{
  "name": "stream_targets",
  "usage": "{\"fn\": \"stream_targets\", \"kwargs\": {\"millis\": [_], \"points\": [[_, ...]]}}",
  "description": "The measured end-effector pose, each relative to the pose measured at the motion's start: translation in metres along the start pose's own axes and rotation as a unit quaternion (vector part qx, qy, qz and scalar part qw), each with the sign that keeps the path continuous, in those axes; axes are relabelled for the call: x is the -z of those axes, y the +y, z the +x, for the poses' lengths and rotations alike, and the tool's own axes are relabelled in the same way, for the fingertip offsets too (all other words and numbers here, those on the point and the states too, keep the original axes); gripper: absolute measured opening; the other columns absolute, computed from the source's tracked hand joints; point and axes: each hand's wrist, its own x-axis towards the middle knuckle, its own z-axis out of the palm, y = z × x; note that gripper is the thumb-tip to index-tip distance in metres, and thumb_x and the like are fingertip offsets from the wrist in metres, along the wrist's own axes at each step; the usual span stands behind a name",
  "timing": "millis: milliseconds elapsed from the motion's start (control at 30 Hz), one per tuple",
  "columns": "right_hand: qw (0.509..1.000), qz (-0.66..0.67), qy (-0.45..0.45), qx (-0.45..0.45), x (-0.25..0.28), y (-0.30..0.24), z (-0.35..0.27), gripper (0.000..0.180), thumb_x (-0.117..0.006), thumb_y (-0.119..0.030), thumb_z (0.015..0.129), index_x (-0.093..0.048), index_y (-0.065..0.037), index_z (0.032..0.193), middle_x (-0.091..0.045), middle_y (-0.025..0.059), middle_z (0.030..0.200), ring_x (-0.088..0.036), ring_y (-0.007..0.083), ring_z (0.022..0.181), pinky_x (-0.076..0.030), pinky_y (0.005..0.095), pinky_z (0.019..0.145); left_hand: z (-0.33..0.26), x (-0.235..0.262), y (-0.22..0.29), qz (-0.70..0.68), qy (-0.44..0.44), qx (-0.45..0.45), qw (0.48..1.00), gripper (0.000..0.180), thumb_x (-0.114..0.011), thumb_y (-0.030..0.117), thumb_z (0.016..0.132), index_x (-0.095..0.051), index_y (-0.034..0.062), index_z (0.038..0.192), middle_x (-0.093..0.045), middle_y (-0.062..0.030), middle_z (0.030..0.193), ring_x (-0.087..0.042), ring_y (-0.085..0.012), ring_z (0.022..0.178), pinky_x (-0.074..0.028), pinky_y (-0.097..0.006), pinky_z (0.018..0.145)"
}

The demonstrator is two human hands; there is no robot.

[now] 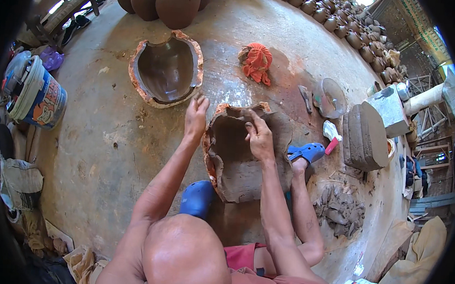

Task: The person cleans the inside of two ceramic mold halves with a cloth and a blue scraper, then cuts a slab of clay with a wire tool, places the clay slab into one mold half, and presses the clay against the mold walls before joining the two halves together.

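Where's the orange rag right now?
In the head view the orange rag lies on the floor beyond the clay-lined mould under both hands, to the right of the second half-mould and left of the clear bowl.

The mould (239, 158) is brown-grey clay with an orange-red rim. Beyond it lies an orange cloth (257, 62); beside it are blue clogs (306, 152).

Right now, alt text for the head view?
Seated on a clay-smeared floor, a person presses the right hand inside a clay-lined half mould; the left hand rests at its rim. A second mould lies beyond.
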Motion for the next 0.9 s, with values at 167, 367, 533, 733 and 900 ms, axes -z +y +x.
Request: {"fn": "stream_targets", "kwargs": {"millis": [167,367,533,733,900], "points": [[0.986,-0.123,-0.002,0.110,-0.027,0.026,0.027,0.047,-0.063,0.000,0.098,-0.060,-0.008,0.144,-0.069,0.0112,0.124,-0.067,0.0174,0.085,-0.056,0.0311,0.080,0.015,0.025,-0.079,0.031,-0.137,0.054,0.989,0.067,-0.037,0.047,0.111,-0.039,-0.0044,0.155,-0.041,-0.0216,0.160,-0.036,-0.0271,0.151,-0.025,-0.036,0.125],[0.993,-0.095,-0.032,0.067,-0.034,0.034,0.036,0.051,-0.063,0.002,0.095,-0.063,-0.016,0.143,-0.067,0.0104,0.131,-0.065,0.0266,0.120,-0.052,0.0366,0.103,0.005,0.008,-0.066,0.057,-0.145,0.076,0.985,0.068,-0.032,0.050,0.112,-0.038,0.0004,0.157,-0.040,-0.0169,0.162,-0.036,-0.0243,0.149,-0.026,-0.035,0.123],[0.952,-0.275,-0.015,0.136,-0.043,0.023,0.031,0.052,-0.060,0.000,0.095,-0.065,-0.024,0.141,-0.064,0.0068,0.129,-0.064,0.0290,0.116,-0.055,0.0395,0.098,0.014,0.015,-0.081,0.121,-0.127,0.047,0.983,0.071,-0.030,0.051,0.112,-0.034,-0.0023,0.159,-0.035,-0.0179,0.165,-0.031,-0.0242,0.153,-0.023,-0.035,0.125],[0.941,-0.301,-0.034,0.150,-0.025,0.022,0.042,0.049,-0.060,-0.004,0.094,-0.068,-0.026,0.136,-0.062,0.0043,0.129,-0.064,0.0290,0.113,-0.057,0.0409,0.095,0.013,0.010,-0.071,-0.072,-0.173,0.140,0.972,0.072,-0.028,0.055,0.112,-0.041,-0.0011,0.155,-0.049,-0.0168,0.154,-0.047,-0.0231,0.140,-0.035,-0.035,0.118],[0.905,-0.388,-0.001,0.173,-0.030,0.024,0.045,0.050,-0.058,-0.002,0.092,-0.070,-0.030,0.133,-0.063,0.0010,0.125,-0.064,0.0302,0.106,-0.061,0.0441,0.086,0.019,0.008,-0.073,-0.068,-0.182,0.150,0.970,0.071,-0.029,0.057,0.111,-0.045,0.0026,0.154,-0.057,-0.0152,0.145,-0.056,-0.0219,0.130,-0.042,-0.036,0.112]]}}
